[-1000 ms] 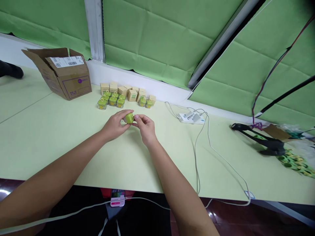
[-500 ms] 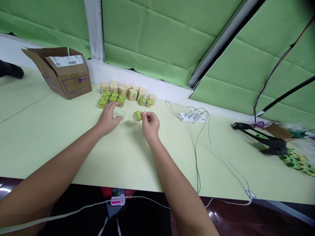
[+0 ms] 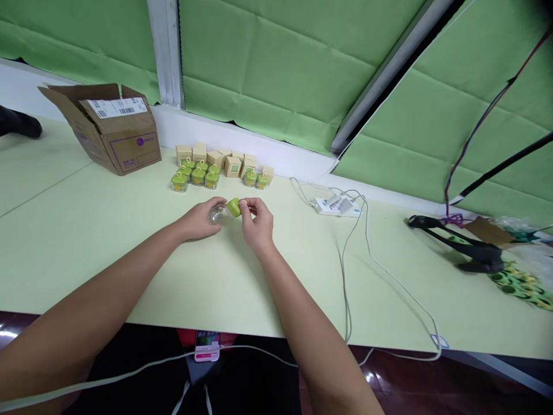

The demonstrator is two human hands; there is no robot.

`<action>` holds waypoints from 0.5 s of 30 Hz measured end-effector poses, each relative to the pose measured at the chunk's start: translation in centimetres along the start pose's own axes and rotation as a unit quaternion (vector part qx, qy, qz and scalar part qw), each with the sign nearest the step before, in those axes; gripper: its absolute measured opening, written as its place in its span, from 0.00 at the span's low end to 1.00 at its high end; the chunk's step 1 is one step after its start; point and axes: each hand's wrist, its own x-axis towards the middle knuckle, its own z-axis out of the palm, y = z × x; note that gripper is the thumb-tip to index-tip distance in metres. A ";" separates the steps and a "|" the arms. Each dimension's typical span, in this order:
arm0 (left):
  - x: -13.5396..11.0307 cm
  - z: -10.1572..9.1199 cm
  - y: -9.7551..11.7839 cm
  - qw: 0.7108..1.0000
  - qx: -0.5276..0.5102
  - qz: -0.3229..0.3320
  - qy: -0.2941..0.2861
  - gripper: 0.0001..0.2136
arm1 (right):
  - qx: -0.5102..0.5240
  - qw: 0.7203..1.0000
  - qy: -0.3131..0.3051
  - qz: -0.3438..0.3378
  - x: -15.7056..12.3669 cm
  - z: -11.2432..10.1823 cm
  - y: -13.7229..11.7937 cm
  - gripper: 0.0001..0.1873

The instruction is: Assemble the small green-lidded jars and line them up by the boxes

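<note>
My left hand [image 3: 197, 220] is shut on a small clear square jar [image 3: 217, 214], which looks like glass or clear plastic. My right hand [image 3: 257, 223] grips a green lid [image 3: 233, 207] between its fingers. The lid sits right against the jar's side, and my fingers hide part of both. Behind my hands stands a group of filled jars with green lids and loop handles [image 3: 190, 176]. Small kraft paper boxes [image 3: 216, 159] line up behind those jars, just out of reach of my fingertips.
An open cardboard carton [image 3: 121, 131] stands at the back left of the pale green table [image 3: 86, 230]. To the right lie a white power strip [image 3: 336, 206] with white cables and a black clamp-like tool [image 3: 464, 245]. A phone [image 3: 206, 347] lies below the table's front edge.
My hands have come back together from being apart. The clear jar in my left hand and the green lid in my right hand now meet, and the lid has moved left.
</note>
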 end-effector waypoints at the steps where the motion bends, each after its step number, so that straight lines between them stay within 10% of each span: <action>1: -0.1 0.2 0.2 1.000 -0.010 0.012 -0.007 0.33 | -0.006 1.000 -0.008 -0.010 0.0 0.0 0.1 0.12; 15: -0.3 0.3 1.7 0.995 -0.085 0.007 -0.053 0.27 | -0.139 0.978 -0.113 -0.105 -0.1 -0.4 0.4 0.13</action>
